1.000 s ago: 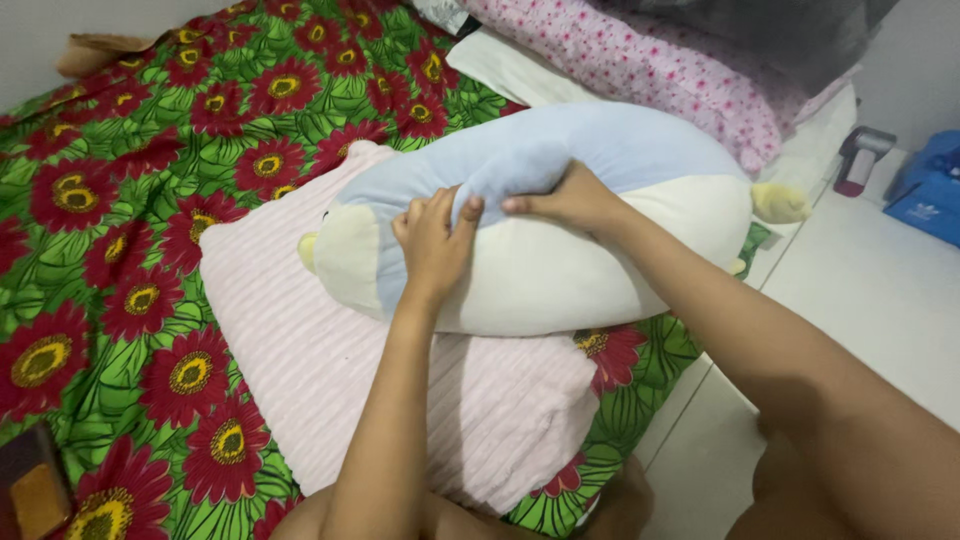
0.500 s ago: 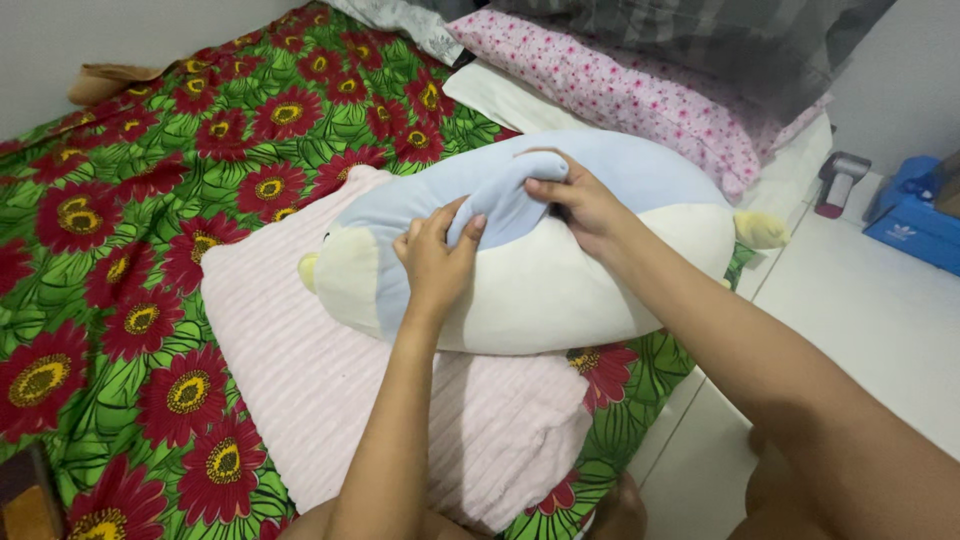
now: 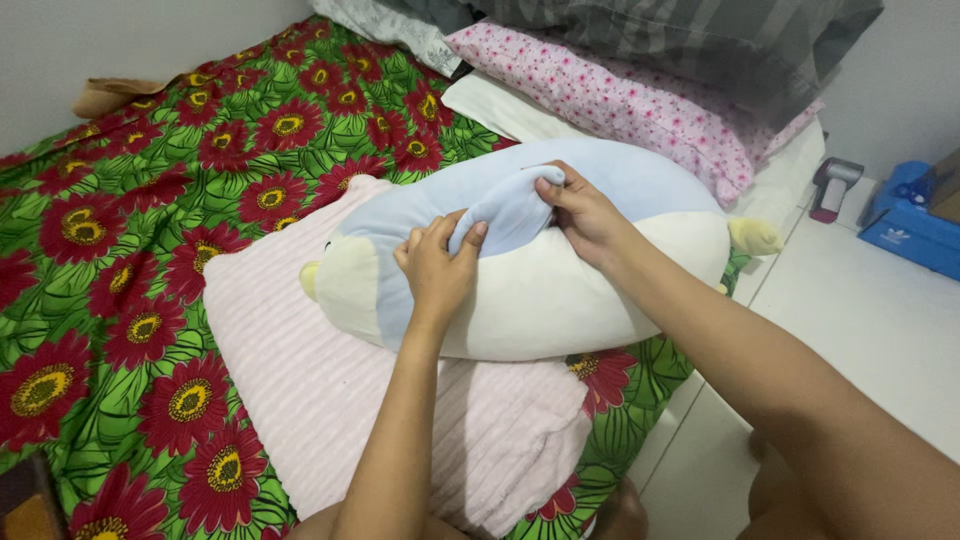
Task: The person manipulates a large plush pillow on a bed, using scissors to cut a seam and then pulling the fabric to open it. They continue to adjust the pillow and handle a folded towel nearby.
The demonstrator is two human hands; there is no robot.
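A long plush penguin (image 3: pixel 560 290), pale blue on top and cream below, lies on a pink ribbed blanket (image 3: pixel 320 400) spread over a bed. A blue flipper (image 3: pixel 505 210) of the plush is lifted off its body. My left hand (image 3: pixel 435 270) pinches the flipper's lower end. My right hand (image 3: pixel 580 215) grips its upper end. A small yellow beak (image 3: pixel 311 281) points left and a yellow foot (image 3: pixel 752 236) sticks out at the right.
The bed has a green sheet with red flowers (image 3: pixel 130 230). A pink flowered pillow (image 3: pixel 610 100) and a grey striped pillow (image 3: pixel 690 40) lie at its head. On the white floor stand a blue box (image 3: pixel 915 230) and a small grey device (image 3: pixel 830 188).
Both hands moved from lying flat on the plush to pinching its blue flipper and lifting it. The view shifted slightly, showing more of the pillows.
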